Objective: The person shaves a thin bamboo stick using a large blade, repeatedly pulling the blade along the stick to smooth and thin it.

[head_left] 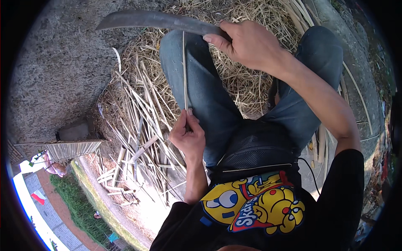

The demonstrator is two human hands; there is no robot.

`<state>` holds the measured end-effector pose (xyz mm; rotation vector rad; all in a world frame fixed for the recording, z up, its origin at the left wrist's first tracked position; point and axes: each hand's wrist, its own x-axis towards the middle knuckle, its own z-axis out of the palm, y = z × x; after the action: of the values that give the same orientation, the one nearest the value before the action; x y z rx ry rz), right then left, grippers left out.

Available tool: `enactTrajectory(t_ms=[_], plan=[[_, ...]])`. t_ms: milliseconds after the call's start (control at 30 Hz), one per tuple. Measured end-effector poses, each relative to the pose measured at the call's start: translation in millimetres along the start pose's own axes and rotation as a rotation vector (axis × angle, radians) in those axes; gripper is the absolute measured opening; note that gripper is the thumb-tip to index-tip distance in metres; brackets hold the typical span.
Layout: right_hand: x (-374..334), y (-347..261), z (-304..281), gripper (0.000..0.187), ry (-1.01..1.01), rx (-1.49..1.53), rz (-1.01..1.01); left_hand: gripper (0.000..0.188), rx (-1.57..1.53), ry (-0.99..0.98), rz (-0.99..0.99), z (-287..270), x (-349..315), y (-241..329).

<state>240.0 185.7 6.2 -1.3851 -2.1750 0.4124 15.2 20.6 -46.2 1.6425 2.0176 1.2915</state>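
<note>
My right hand [251, 45] is closed on the handle end of a long machete [155, 20], whose broad, curved dark blade points left beyond my knees. Between the thumb and fingers of my left hand [189, 131] is the lower end of a thin bamboo strip [184, 71]. The strip runs straight up over my left thigh, and its far end meets the blade's lower edge. Whether the blade bites into the strip or only touches it, I cannot tell. The machete's grip is mostly hidden inside my right fist.
A pile of split bamboo strips [146, 113] lies left of my leg. Curly shavings [234, 79] cover the ground between and beyond my knees. A rough grey concrete surface [63, 71] is at the left, and longer strips [299, 14] lie at the far right. A dark pouch [259, 146] rests on my lap.
</note>
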Motion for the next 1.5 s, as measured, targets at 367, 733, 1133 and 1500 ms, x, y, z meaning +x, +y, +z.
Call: enactTrajectory(t_ms=[367, 733, 1133, 1500], plan=[[-58.9, -18.5, 28.5, 0.069, -0.137, 0.106, -0.187, 0.022, 0.076, -0.049, -0.038, -12.6, 4.4, -3.3], [-62.4, -0.8, 16.2, 0.041, -0.075, 0.276, 0.019, 0.032, -0.043, -0.093, -0.169, -16.2, 18.7, 4.9], [-60.6, 12.2, 8.3, 0.027, -0.031, -0.002, 0.039, 0.020, -0.611, -0.353, -0.592, -34.0, 32.2, -6.0], [-68.6, -21.8, 25.8, 0.076, -0.274, 0.078, -0.065, 0.011, -0.877, -0.474, -0.714, -28.4, 26.4, -8.8]])
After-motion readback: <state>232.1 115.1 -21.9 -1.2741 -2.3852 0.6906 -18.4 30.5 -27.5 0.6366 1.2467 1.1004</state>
